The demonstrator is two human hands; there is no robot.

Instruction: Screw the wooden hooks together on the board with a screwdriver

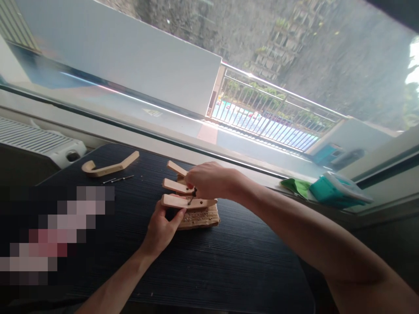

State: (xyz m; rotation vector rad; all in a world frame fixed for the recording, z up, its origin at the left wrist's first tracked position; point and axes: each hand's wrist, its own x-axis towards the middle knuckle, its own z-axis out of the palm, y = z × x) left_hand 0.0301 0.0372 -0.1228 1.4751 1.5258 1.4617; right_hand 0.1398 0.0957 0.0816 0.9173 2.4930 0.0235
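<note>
Several pale wooden hooks lie side by side across a rough wooden board (196, 221), whose near face is peppered with small holes. My left hand (163, 229) pinches the nearest wooden hook (173, 200), thumb along its near edge and fingers behind it. From above, my right hand (204, 179) is closed around a screwdriver (192, 198) with a thin dark shaft; its handle is mostly hidden by the fingers. The shaft's tip meets a hole in the nearest hook. Behind are a second wooden hook (173, 186) and a third wooden hook (176, 168), partly covered by my right hand.
On the dark table (235, 261), a loose curved wooden hook (108, 170) lies at back left beside thin metal bits (118, 179). A teal box (337, 189) and green cloth (296, 186) rest by the window. A white radiator (42, 139) stands left. The lower left is pixelated.
</note>
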